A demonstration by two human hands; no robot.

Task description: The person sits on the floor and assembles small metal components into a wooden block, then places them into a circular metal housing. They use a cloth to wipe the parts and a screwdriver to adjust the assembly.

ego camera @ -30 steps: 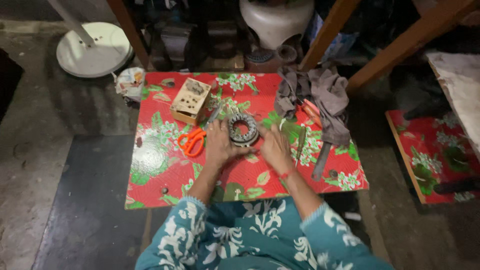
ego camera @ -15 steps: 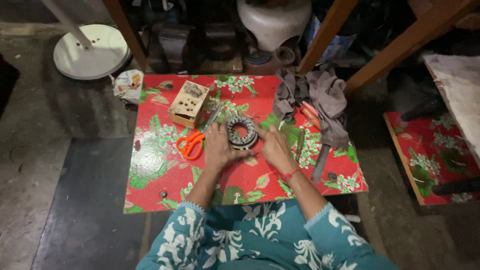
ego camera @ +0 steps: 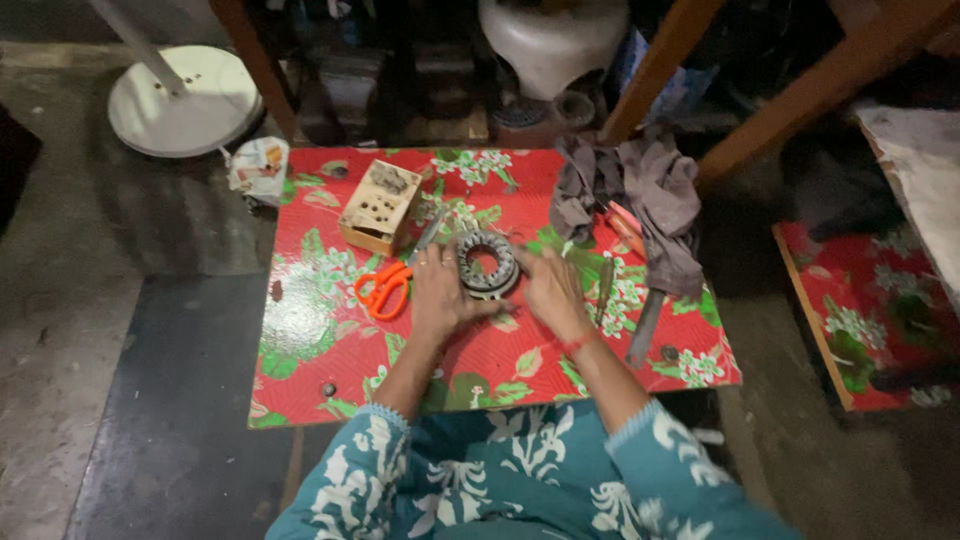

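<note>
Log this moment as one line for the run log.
left hand: on ring-shaped metal part | right hand: on same part | part: on red floral table | left of hands: orange scissors, wooden block | right: grey cloth

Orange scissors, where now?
Head view: orange scissors lie on the red table, just left of the left hand, below the small cardboard box.

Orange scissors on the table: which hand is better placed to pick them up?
Left, probably. The left hand rests on the ring-shaped metal part, right beside the orange scissors. The right hand is on the part's far side.
</note>
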